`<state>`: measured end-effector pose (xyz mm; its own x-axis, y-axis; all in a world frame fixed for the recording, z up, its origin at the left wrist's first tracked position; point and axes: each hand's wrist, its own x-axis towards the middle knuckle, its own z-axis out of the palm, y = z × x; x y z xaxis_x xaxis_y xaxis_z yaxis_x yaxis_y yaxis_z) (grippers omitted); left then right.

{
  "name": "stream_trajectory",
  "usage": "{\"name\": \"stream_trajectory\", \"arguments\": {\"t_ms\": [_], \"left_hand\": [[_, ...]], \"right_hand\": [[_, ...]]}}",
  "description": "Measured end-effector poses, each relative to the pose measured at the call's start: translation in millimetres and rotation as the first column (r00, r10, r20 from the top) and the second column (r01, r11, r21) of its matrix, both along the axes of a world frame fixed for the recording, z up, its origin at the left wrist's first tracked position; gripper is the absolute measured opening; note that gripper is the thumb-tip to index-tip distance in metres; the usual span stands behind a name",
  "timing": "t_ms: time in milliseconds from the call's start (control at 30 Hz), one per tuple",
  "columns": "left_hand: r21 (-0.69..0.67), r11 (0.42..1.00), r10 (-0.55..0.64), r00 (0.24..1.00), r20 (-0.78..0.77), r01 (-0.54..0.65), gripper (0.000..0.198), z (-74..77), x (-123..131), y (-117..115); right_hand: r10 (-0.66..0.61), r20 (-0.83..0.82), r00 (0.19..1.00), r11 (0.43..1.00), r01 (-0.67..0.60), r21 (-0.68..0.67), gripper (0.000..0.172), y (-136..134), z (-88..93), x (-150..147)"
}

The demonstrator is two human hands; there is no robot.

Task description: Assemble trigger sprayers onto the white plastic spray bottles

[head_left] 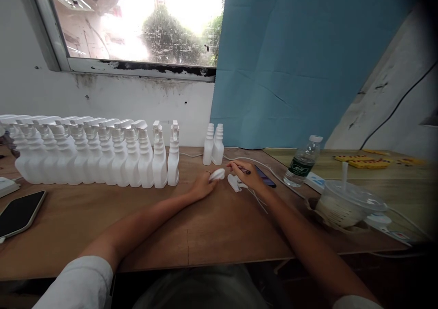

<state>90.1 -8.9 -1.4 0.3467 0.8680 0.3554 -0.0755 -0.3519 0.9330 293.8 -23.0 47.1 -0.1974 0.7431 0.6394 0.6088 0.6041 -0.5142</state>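
My left hand (201, 186) is closed around a white spray trigger head (217, 175), held a little above the brown table. Just right of it, my right hand (252, 177) grips a slim dark pen (243, 170), its tip hidden by the fingers. Below the right hand a second white spray head (235, 182) lies on its side on the table, with thin white tubes (258, 200) by it. Two white bottles without spray heads (218, 145) stand upright behind my hands.
A long row of white spray bottles (112, 158) with heads fitted lines the table's left side. At far left lies a phone (21, 214); another phone (265, 176) is partly behind my right hand. A water bottle (303, 163) and a lidded drink cup (347, 204) stand at right.
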Motion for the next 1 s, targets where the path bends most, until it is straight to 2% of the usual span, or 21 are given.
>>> {"name": "stream_trajectory", "arguments": {"t_ms": [100,267,500,700,800,1000], "left_hand": [[0.120,0.993,0.021,0.994,-0.103,-0.009,0.027,2.5,-2,-6],[0.143,0.980,0.171,0.958,-0.232,-0.140,0.031,-6.5,0,8],[0.146,0.937,0.349,0.887,-0.304,-0.318,0.033,-18.6,4,23],[0.155,0.941,0.334,0.903,-0.270,-0.301,0.044,-24.6,6,23],[0.141,0.944,0.326,0.916,-0.235,-0.299,0.038,-26.0,6,25],[0.069,0.930,0.367,0.917,-0.158,-0.360,0.022,-26.9,5,32]], "right_hand": [[-0.016,0.009,1.000,1.000,0.016,-0.006,0.018,0,0.1,2],[-0.016,-0.024,1.000,0.999,0.015,-0.049,0.015,1,-3.7,1],[-0.048,-0.177,0.983,0.995,0.031,-0.099,0.024,3,-4.6,-2],[-0.021,-0.274,0.962,0.977,-0.039,-0.211,0.042,7,-6.1,-13],[0.033,-0.310,0.950,0.972,-0.102,-0.211,0.045,17,5.9,-34],[0.174,-0.267,0.948,0.959,-0.226,-0.174,0.037,53,56.1,-111]]}}
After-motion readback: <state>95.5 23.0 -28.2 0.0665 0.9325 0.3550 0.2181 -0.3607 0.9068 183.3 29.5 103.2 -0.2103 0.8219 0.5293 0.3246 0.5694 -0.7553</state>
